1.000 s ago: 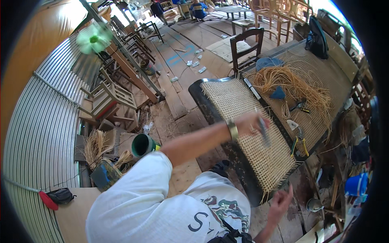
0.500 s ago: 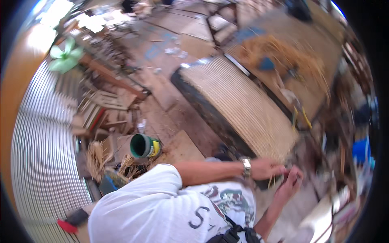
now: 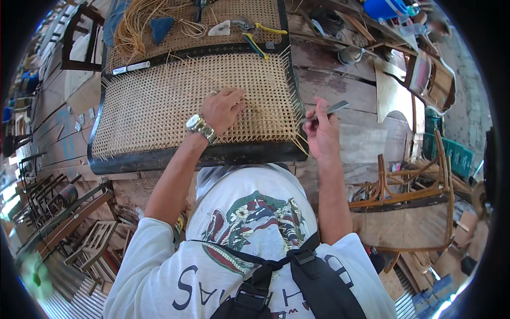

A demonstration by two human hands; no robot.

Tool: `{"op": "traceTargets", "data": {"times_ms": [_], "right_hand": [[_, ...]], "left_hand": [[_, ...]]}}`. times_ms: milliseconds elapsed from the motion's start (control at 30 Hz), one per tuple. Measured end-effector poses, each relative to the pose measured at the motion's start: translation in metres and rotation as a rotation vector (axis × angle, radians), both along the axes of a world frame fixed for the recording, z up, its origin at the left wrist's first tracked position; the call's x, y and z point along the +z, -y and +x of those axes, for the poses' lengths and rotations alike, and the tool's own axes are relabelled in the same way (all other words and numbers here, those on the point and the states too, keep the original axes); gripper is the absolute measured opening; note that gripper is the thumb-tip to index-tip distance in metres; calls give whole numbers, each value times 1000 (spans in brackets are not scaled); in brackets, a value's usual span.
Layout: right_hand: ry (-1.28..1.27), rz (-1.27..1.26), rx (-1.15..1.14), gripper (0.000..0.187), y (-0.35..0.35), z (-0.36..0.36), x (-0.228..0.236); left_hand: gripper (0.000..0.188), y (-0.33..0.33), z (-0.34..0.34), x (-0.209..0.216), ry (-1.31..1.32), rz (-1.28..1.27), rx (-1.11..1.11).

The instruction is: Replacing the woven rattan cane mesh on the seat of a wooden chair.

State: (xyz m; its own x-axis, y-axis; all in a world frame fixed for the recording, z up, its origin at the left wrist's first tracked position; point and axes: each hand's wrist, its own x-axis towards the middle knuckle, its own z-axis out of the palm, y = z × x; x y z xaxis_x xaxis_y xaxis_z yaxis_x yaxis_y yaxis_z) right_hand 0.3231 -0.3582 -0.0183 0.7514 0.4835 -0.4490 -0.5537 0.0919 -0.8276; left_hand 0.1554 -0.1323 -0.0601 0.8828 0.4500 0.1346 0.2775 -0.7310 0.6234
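Note:
A frame of woven cane webbing (image 3: 159,106) with a black edge lies in front of me. My left hand (image 3: 220,111), with a metal watch at its wrist, rests palm down on the weave. Its fingers are loosely bent and apart, and I see nothing in them. Just beyond the frame's right edge, my right hand (image 3: 322,130) is closed around a flat grey metal blade (image 3: 338,107), whose tip points up and right. Loose cane ends (image 3: 300,141) stick out at the near right corner, beside this hand.
On the far cane section lie yellow-handled pliers (image 3: 256,43), a pale stone-like lump (image 3: 219,28), a blue piece (image 3: 161,30), a bundle of cane strands (image 3: 133,32) and a white tube (image 3: 131,68). A wooden chair frame (image 3: 404,186) stands right; slatted wood (image 3: 95,239) lies left.
My view has swung round to face the cane frame. The hands were close together at the right; now the left lies on the weave and the right is apart, holding the blade.

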Motion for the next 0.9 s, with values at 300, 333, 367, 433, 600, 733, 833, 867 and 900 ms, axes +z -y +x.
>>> {"op": "traceTargets", "data": {"times_ms": [300, 333, 367, 433, 600, 733, 833, 867, 900], "right_hand": [[27, -137, 88, 9, 2, -21, -14], [27, -139, 80, 9, 1, -23, -13], [49, -182, 95, 10, -1, -24, -12], [65, -224, 109, 12, -9, -31, -8], [163, -398, 153, 18, -21, -37, -7], [177, -426, 162, 21, -25, -36, -9], [133, -513, 199, 25, -29, -36, -6], [141, -525, 196, 26, -30, -38, -8], [153, -533, 194, 27, -32, -38, -9]], "left_hand": [[24, -3, 20, 8, -261, -74, -152], [24, -1, 23, 10, -261, -75, -160], [25, 0, 27, 11, -281, -64, -162], [28, 0, 30, 11, -307, -52, -165], [35, -8, 39, 13, -410, -54, -277], [33, -18, 39, -5, -216, 85, -388], [30, -9, 40, -10, -182, 67, -340], [30, -8, 41, -9, -184, 69, -340], [29, -9, 42, -6, -221, 48, -322]]}}
